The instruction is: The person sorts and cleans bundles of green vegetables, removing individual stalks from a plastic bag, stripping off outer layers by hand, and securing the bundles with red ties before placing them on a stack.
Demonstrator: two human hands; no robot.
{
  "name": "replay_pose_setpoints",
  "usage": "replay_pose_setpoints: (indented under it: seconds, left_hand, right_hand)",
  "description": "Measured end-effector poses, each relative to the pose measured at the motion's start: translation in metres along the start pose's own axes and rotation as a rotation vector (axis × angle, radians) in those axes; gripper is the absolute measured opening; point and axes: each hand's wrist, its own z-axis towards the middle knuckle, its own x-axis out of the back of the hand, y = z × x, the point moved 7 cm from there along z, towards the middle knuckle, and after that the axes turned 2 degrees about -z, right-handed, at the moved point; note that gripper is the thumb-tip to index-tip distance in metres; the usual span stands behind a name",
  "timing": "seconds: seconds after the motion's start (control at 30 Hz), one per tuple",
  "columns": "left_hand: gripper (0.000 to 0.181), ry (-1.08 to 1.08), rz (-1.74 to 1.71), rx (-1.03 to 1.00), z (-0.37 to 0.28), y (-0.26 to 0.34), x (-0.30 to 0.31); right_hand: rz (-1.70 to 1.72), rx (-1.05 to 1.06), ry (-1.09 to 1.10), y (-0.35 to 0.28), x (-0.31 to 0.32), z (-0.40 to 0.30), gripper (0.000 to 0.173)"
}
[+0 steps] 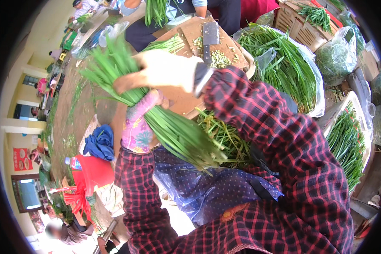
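Observation:
My left hand (149, 104), in a pink floral glove or sleeve with a grey part, is closed round a bunch of long flat green leaves (177, 133), seemingly Chinese chives. The stem ends point down and right over my lap; the leaf tips fan out at upper left. Across the leafy part lies my right hand (152, 71), blurred and overexposed, with fingers on both sides of the leaves; how firmly it holds them I cannot tell. Beyond it, a cleaver (210, 38) with a black handle rests on a wooden board (190, 33) among chopped stem ends (220, 59).
A plastic-lined heap of chives (282, 63) stands at right, near a white crate of tied greens (347, 149). Yellowed trimmings (223, 136) lie beside my apron (209, 184). A red bucket (93, 173) and blue cloth (100, 143) are at left. Another person sits across the board.

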Motion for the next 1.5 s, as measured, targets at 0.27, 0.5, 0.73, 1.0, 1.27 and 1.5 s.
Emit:
replay_pose_setpoints:
  seconds: [0.27,0.5,0.73,1.0,1.27,1.5]
  left_hand:
    - [0.014,0.182,-0.364,-0.121,-0.024,0.025,0.07]
    - [0.016,0.227,-0.287,-0.195,-0.058,0.034,0.096]
    - [0.018,0.332,-0.21,-0.426,-0.08,0.068,0.15]
    - [0.018,0.248,-0.191,-0.514,-0.112,0.086,0.186]
    - [0.023,0.423,-0.162,-0.479,-0.135,0.062,0.182]
    - [0.02,0.463,-0.194,-0.369,-0.153,0.008,0.167]
  right_hand:
    - [0.801,-0.625,-0.382,0.049,-0.119,-0.207,0.048]
    - [0.691,-0.686,0.058,0.009,-0.085,-0.238,0.016]
    - [0.992,-0.835,0.267,-0.018,-0.046,-0.307,0.015]
    - [-0.389,-0.591,-0.092,0.0,-0.064,-0.274,0.054]
    - [0.935,-0.535,0.106,0.005,-0.102,-0.172,0.023]
    - [1.003,-0.679,0.126,0.014,-0.1,-0.244,0.013]
